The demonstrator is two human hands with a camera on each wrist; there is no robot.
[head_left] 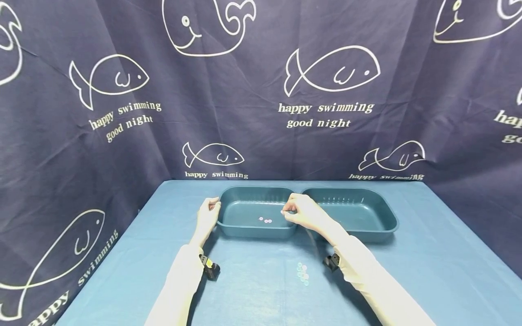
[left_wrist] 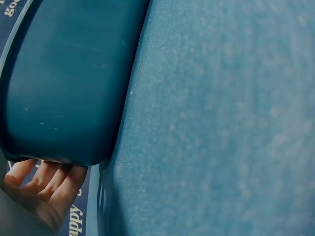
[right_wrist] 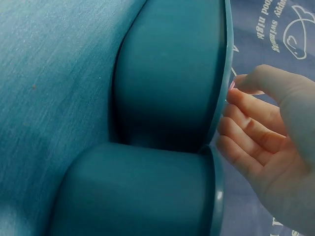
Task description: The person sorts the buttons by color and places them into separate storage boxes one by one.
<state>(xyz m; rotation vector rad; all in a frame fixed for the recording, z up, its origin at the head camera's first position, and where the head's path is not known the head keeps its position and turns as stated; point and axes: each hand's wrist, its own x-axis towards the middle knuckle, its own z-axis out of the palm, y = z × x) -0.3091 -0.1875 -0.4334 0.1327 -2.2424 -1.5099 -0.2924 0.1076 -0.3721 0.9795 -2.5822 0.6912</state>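
Observation:
Over the right end of the left teal tray (head_left: 254,232), my right hand (head_left: 303,210) pinches a small flat pink button-like disc (right_wrist: 232,85) between thumb and index finger. The other fingers of that hand are bent beside the tray rim in the right wrist view. Several similar pink discs (head_left: 266,221) lie on the floor of this tray. My left hand (head_left: 209,217) is at the tray's left end; in the left wrist view its fingers (left_wrist: 59,184) reach fairly straight to the outer end wall. Its thumb is hidden there.
A second teal tray (head_left: 377,234) stands right beside the first, their ends close together. Nearer me, several small pale green and pink discs (head_left: 302,274) lie in a cluster on the blue tablecloth (head_left: 253,280). A dark printed curtain (head_left: 261,113) hangs behind the table.

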